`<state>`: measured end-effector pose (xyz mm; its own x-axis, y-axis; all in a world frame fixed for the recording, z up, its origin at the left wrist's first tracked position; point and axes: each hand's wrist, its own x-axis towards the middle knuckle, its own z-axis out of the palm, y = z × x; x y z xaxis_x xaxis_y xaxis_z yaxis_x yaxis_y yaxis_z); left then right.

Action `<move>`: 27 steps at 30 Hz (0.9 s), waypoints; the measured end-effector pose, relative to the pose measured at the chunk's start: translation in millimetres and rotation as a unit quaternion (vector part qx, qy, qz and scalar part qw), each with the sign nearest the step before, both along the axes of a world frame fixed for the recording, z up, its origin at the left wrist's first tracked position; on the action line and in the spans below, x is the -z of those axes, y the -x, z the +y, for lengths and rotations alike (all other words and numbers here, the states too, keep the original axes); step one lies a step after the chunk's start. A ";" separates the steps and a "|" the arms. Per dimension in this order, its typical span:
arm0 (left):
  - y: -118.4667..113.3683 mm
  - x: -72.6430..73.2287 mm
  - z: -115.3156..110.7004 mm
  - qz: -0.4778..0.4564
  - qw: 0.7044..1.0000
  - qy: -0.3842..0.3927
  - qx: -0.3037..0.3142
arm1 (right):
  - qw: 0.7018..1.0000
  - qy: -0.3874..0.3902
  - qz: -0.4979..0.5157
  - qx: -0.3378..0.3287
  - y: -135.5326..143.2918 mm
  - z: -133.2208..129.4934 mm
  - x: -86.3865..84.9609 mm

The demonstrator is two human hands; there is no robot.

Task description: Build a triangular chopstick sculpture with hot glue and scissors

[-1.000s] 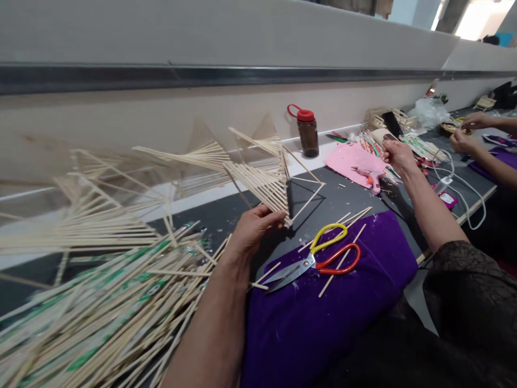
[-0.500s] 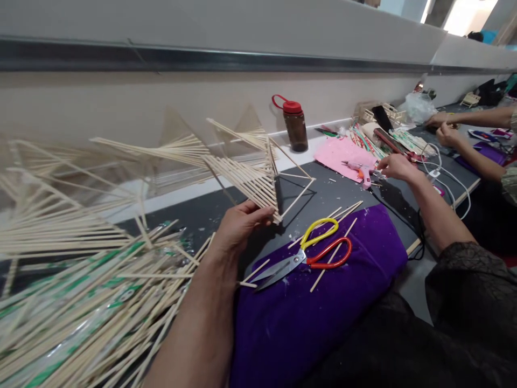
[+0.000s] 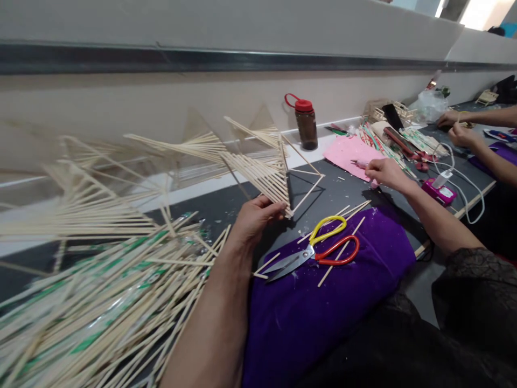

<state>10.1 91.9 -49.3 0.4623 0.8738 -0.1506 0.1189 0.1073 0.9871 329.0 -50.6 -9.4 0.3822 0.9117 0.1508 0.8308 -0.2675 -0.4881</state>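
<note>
My left hand (image 3: pixel 260 215) pinches the lower corner of a fan-like frame of thin wooden sticks (image 3: pixel 260 175), which stands tilted above the table. Over at the right, my right hand (image 3: pixel 385 172) is closed around a pink glue gun (image 3: pixel 375 184); its nozzle pokes out to the left, and the fingers hide most of its body. Between my arms, scissors (image 3: pixel 309 252) with one yellow and one red handle lie spread on a purple cloth (image 3: pixel 323 318). A few cut sticks (image 3: pixel 341 252) rest beside and under them.
Loose sticks and plastic wrappers (image 3: pixel 117 302) heap up at the left, with more stick frames (image 3: pixel 92 210) behind. A brown bottle (image 3: pixel 307 129) stands by the wall. Pink cloth (image 3: pixel 347 153), a purple power socket (image 3: pixel 438 191) and cables lie right. Another person's hands (image 3: pixel 464 134) work farther off.
My right hand has gone from reaching beside the glue gun to gripping it. The left hand still holds the stick frame. The whole view has shifted slightly.
</note>
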 end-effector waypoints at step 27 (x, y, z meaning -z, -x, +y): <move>-0.8 3.8 -1.9 -0.082 0.996 -0.022 -0.038 | 0.834 0.057 0.520 -0.176 154.0 73.6 45.2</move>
